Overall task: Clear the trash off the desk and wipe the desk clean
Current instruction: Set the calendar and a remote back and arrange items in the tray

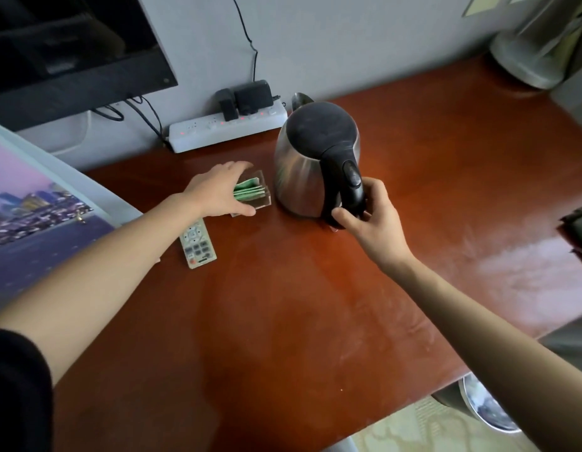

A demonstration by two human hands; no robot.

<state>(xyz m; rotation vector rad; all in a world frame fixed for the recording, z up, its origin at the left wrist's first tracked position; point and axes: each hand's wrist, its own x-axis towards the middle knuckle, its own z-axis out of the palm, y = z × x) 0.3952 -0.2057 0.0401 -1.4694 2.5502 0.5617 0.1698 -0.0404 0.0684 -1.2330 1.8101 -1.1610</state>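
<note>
Surface [283, 321], red-brown and hazed with pale dust toward its right edge, is shown in the head view, spread beneath both hands. No loose trash can be picked out on it. Near the far edge, left of the middle, a clear holder [255, 199] of green packets is gripped by the left hand [218, 190], with fingers laid over its top and the thumb at its near side. Just right of it stands a steel kettle [299, 177]. Its black handle [350, 187], turned toward the near edge, is wrapped by the curled fingers of the right hand [368, 220]. A remote [198, 244] lies under the left forearm, its long axis running near to far. A power strip [227, 128] sits along the far edge. The dustiest stretch lies right of the right hand, so that hand is judged the nearer for wiping. Holder and kettle probably have to be lifted clear first. No cloth is seen.
</note>
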